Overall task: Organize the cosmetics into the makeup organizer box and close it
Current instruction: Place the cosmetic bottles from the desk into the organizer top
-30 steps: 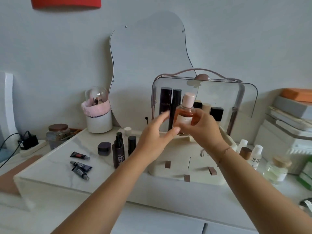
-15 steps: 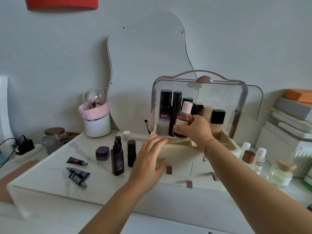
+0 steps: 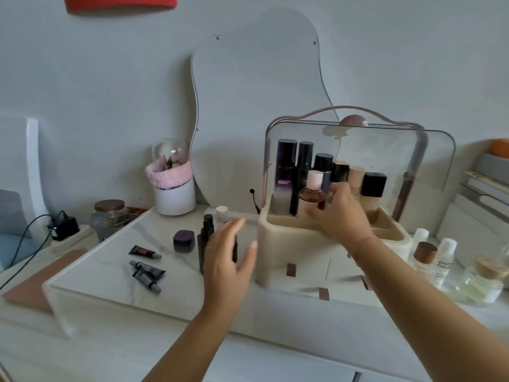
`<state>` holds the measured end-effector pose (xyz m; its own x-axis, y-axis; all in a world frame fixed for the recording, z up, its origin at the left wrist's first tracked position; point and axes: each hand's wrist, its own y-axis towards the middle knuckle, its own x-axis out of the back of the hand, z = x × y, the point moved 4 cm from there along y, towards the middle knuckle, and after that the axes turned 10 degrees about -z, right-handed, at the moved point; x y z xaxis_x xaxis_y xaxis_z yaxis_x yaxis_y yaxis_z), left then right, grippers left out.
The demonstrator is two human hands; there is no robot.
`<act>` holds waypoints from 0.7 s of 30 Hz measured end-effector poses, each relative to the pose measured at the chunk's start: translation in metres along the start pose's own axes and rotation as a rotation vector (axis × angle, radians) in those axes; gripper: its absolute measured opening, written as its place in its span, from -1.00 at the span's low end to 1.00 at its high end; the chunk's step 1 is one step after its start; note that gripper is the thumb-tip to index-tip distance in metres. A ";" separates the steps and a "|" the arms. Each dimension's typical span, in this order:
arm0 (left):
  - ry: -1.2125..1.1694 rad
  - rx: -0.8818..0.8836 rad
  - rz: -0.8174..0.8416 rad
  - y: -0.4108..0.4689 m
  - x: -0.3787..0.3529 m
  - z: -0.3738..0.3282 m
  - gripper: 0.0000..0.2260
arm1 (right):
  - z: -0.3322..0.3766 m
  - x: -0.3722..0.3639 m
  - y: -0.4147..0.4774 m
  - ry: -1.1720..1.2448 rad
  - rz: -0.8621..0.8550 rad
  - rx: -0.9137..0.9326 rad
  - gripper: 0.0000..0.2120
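Note:
The cream makeup organizer box (image 3: 286,244) stands on the marble board with its clear lid (image 3: 385,150) raised. Several tall dark bottles (image 3: 286,175) stand in its top tray. My right hand (image 3: 341,213) is shut on a pink-capped bottle of amber liquid (image 3: 314,188), which sits low in the tray in front of the dark bottles. My left hand (image 3: 228,257) hovers open over the board, just left of the box. It partly hides two dark bottles (image 3: 205,241). A dark jar (image 3: 184,240), a small white-capped bottle (image 3: 222,213) and three small tubes (image 3: 146,267) lie on the board.
A wavy mirror (image 3: 259,106) leans on the wall behind. A white brush pot with pink band (image 3: 173,188) and a glass jar (image 3: 110,219) stand at the back left. White bottles and a glass flask (image 3: 482,282) stand right of the box. A charger and cable (image 3: 60,230) lie far left.
My right hand has lowered the pink-capped bottle into the box's tray. My left hand has let go of it and drawn back left and down over the board.

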<state>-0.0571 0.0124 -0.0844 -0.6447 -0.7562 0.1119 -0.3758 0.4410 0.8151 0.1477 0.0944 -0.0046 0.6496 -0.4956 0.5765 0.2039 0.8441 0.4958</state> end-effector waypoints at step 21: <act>-0.388 0.408 0.256 0.021 0.022 0.001 -0.69 | 0.024 0.020 -0.084 0.149 0.072 0.416 -0.56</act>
<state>-0.0795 0.0059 -0.0649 -0.9142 -0.4052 -0.0022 -0.3523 0.7922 0.4983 0.1259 0.0088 -0.0193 0.7562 -0.3776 0.5344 -0.1377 0.7065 0.6942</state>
